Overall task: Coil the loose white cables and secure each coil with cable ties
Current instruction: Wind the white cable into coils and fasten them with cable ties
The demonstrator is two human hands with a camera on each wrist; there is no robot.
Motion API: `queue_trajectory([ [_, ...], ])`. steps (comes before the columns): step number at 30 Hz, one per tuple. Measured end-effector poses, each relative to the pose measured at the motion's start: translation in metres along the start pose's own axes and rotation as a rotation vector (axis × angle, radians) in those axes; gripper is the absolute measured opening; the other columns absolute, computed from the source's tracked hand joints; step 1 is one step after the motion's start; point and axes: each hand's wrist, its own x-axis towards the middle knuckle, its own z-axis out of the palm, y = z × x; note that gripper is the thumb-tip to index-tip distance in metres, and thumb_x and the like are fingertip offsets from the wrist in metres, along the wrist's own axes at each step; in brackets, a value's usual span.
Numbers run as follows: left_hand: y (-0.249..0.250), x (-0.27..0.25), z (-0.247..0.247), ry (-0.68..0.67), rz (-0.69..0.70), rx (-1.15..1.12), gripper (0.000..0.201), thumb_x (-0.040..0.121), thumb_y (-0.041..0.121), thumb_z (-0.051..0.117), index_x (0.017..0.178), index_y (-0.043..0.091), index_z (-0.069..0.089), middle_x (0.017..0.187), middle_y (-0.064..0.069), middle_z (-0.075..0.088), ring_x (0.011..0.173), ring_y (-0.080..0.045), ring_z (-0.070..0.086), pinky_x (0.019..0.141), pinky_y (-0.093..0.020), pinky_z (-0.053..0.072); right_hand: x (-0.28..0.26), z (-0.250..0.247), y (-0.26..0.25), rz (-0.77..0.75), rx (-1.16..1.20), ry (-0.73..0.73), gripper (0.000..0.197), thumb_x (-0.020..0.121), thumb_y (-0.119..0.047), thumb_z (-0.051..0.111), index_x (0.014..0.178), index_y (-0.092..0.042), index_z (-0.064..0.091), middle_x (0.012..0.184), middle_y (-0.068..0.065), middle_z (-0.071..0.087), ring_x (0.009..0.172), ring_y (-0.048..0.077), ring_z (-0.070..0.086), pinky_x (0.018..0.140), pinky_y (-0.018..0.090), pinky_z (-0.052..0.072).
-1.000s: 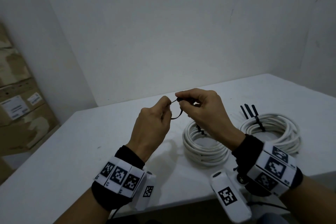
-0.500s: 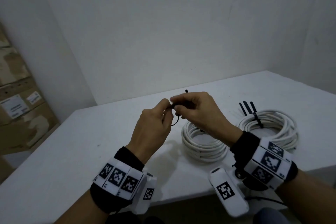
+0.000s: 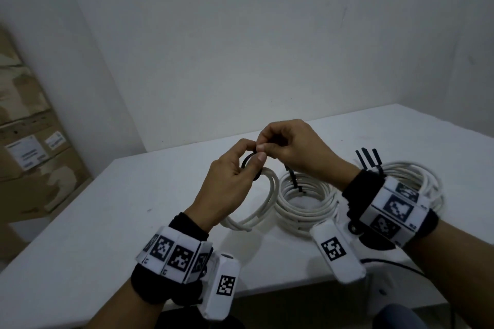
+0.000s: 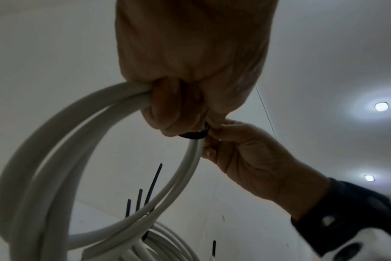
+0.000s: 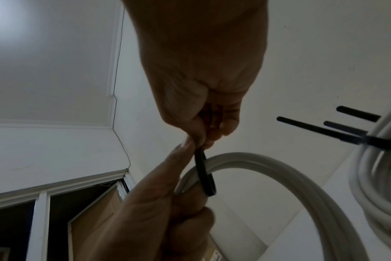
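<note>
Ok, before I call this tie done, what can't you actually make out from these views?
- Black cable tie: its head is hidden under the fingertips of both hands in every view, so locking can't be judged.
- Left hand covers where the held coil is bunched.
- Far coil: blurred in the head view, partly behind the right wrist.
- Right hand hides the tie's tail.

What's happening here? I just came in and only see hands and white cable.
A person is fastening a black cable tie round a small white cable coil. The left hand grips the coil; the right hand pinches the tie's end. The loop looks still loose. Two other coils, one in the middle and one at right, lie on the table, already tied.
</note>
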Motion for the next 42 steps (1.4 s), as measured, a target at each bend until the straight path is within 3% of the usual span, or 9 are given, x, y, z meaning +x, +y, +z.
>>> queue_trajectory([
  [3, -0.002, -0.004, 0.002, 0.009, -0.07, -0.009, 0.014, 0.097, 0.035, 0.05, 0.089, 0.026, 0.057, 0.052, -0.008, 0.051, 0.037, -0.01, 0.027, 0.042, -0.022, 0.026, 0.014, -0.018, -0.005, 0.003, -0.03, 0.126, 0.015, 0.086, -0.01, 0.065, 0.074, -0.019, 0.062, 0.064, -0.01, 0.059, 0.058, 0.005, 0.053, 0.065, 0.026, 0.047],
  [8, 0.006, 0.001, 0.003, 0.046, -0.179, -0.155, 0.02, 0.098, 0.027, 0.05, 0.081, 0.017, 0.053, 0.039, 0.008, 0.036, 0.035, -0.01, 0.024, 0.039, -0.021, 0.023, 0.029, -0.023, -0.017, -0.02, 0.117, 0.283, 0.01, 0.088, -0.013, 0.064, 0.078, -0.016, 0.063, 0.069, -0.007, 0.063, 0.056, 0.003, 0.058, 0.056, 0.018, 0.048],
  [13, 0.01, 0.005, -0.004, 0.049, -0.223, -0.239, 0.022, 0.097, 0.026, 0.051, 0.079, 0.014, 0.051, 0.047, -0.001, 0.03, 0.038, -0.014, 0.02, 0.04, -0.02, 0.019, 0.021, -0.013, -0.014, -0.029, 0.227, 0.111, 0.017, 0.09, -0.017, 0.062, 0.104, -0.009, 0.064, 0.078, -0.004, 0.064, 0.069, 0.009, 0.063, 0.06, 0.022, 0.051],
  [23, 0.021, 0.006, -0.014, -0.027, -0.345, -0.458, 0.019, 0.099, 0.023, 0.046, 0.082, 0.015, 0.041, 0.049, 0.003, 0.022, 0.039, -0.01, 0.012, 0.042, -0.014, 0.013, 0.034, 0.021, -0.027, -0.004, -0.006, 0.162, 0.033, 0.088, -0.014, 0.061, 0.066, 0.011, 0.058, 0.06, 0.015, 0.062, 0.045, 0.009, 0.045, 0.043, 0.011, 0.034],
  [30, 0.023, 0.018, -0.022, -0.056, -0.458, -0.563, 0.028, 0.097, 0.028, 0.049, 0.071, 0.02, 0.042, 0.053, 0.004, 0.019, 0.04, -0.009, 0.012, 0.043, -0.014, 0.008, 0.035, 0.008, -0.022, 0.037, -0.013, 0.121, 0.027, 0.089, -0.03, 0.062, 0.077, -0.007, 0.071, 0.055, -0.01, 0.056, 0.046, -0.002, 0.049, 0.052, 0.01, 0.036],
  [32, 0.025, 0.023, -0.018, -0.078, -0.476, -0.62, 0.024, 0.096, 0.029, 0.05, 0.075, 0.02, 0.043, 0.05, 0.006, 0.019, 0.037, -0.007, 0.013, 0.04, -0.012, 0.008, 0.023, -0.006, -0.019, 0.06, -0.027, 0.036, 0.028, 0.088, -0.038, 0.062, 0.089, -0.012, 0.071, 0.068, -0.006, 0.065, 0.061, 0.001, 0.06, 0.064, 0.022, 0.049],
  [34, 0.025, 0.029, -0.015, -0.107, -0.492, -0.693, 0.02, 0.096, 0.029, 0.049, 0.078, 0.021, 0.045, 0.046, 0.008, 0.018, 0.033, -0.005, 0.013, 0.036, -0.009, 0.01, 0.007, -0.023, -0.014, 0.105, -0.005, -0.049, 0.03, 0.086, -0.038, 0.065, 0.1, -0.012, 0.069, 0.08, 0.003, 0.071, 0.071, 0.017, 0.068, 0.072, 0.038, 0.056],
  [39, 0.031, 0.042, 0.01, -0.166, -0.533, -0.866, 0.018, 0.094, 0.028, 0.05, 0.079, 0.017, 0.05, 0.043, 0.007, 0.025, 0.031, -0.005, 0.021, 0.029, -0.012, 0.017, -0.034, -0.055, 0.004, 0.247, 0.16, -0.056, 0.019, 0.088, -0.007, 0.063, 0.106, -0.012, 0.067, 0.079, 0.017, 0.071, 0.061, 0.023, 0.065, 0.057, 0.038, 0.056],
  [42, 0.035, 0.041, 0.034, -0.129, -0.521, -0.846, 0.014, 0.091, 0.016, 0.053, 0.079, 0.009, 0.055, 0.057, -0.004, 0.044, 0.047, -0.015, 0.046, 0.043, -0.023, 0.047, -0.047, -0.069, 0.02, 0.303, 0.153, 0.04, 0.022, 0.087, -0.005, 0.064, 0.109, -0.005, 0.064, 0.078, 0.016, 0.071, 0.058, 0.021, 0.066, 0.05, 0.033, 0.055],
])
